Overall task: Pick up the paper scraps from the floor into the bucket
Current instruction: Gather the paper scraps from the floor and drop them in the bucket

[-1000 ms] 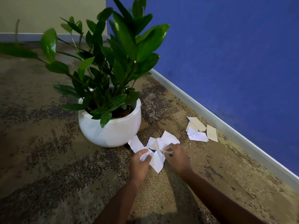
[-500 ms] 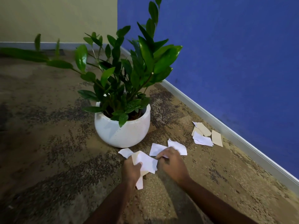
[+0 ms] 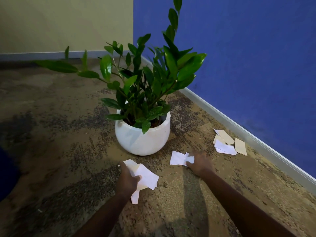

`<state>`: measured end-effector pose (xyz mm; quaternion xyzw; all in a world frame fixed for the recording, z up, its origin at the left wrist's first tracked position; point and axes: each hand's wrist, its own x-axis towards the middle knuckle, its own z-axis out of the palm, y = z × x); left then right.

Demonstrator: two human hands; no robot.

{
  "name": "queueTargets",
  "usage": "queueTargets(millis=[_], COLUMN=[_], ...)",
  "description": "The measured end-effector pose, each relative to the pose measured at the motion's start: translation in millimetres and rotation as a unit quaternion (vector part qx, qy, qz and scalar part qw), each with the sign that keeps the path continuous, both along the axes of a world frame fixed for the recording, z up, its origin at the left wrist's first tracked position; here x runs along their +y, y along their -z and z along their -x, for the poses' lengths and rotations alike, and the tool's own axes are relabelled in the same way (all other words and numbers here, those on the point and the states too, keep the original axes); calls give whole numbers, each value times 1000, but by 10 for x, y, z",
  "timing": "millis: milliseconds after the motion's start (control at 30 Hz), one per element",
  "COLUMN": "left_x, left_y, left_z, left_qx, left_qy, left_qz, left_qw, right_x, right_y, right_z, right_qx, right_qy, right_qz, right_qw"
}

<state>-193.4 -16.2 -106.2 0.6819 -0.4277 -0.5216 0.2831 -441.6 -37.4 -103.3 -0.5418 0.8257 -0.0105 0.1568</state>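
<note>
My left hand [image 3: 127, 179] grips a bunch of white and cream paper scraps [image 3: 145, 177] just above the carpet, in front of the plant pot. My right hand [image 3: 200, 163] is blurred; its fingers pinch white paper scraps [image 3: 178, 158] lying on the floor to the right of the pot. A further pile of white and tan scraps [image 3: 227, 143] lies near the baseboard at the right. No bucket is in view.
A white round pot [image 3: 142, 139] with a leafy green plant [image 3: 150, 82] stands on the mottled brown carpet just beyond my hands. A blue wall [image 3: 248, 57] with a grey baseboard runs along the right; a beige wall closes the back.
My left hand has drawn back with its bunch of scraps. My right hand has moved right and taken hold of the white scraps on the floor. The camera has pulled back.
</note>
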Motion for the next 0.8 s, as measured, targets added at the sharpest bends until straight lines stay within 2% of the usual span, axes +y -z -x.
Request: queueTargets(millis=[67,200,400,633,800], left_x=[-35,-102,-125,-142,-184], left_y=[-43,-210,-409,-1067,-1499], left_z=[-99,-275,-606,-1069,-1503], left_qx=[-8,-38,-47,-151,-125], left_qy=[-2,4,22,55,18], left_qz=[2,17,23,72,148], left_qw=[1000,999,998,984,981], right_x=[104,307,629,667,503], right_y=[-25,-41,-221,-896,-1321], right_z=[-42,-115,-581,-1555,-2224], right_qx=[-14,-181,-290,-276,-284], right_qy=[-3,16,-8,-160,-241], right_qz=[24,53,78,72,84], right_qw=[1000,982,954,945,924])
